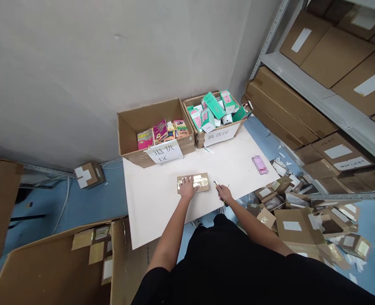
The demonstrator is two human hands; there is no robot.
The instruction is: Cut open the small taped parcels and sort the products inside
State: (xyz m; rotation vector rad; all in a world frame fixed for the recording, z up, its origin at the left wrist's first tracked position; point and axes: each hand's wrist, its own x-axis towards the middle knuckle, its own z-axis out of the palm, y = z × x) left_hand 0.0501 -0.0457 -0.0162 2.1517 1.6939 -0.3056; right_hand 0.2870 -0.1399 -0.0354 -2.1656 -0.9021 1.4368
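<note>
A small brown cardboard box [201, 183] with shiny clear tape along its top lies on the white table [155, 195]. My left hand [187, 187] rests on the box's left half, palm down with the fingers spread. To the right of the box, near the table's front edge, my right hand [224, 193] is closed around a utility knife [217, 185]. The knife's tip points up and left, a little apart from the box.
Behind stand an open carton [133, 159] of colourful booklets and another carton [200, 137] of green-and-pink boxes, both with paper signs. A blurred pink item [259, 164] lies at the table's right. Opened boxes [289, 220] litter the floor beside loaded shelves [314, 76]. A large carton [56, 271] stands front left.
</note>
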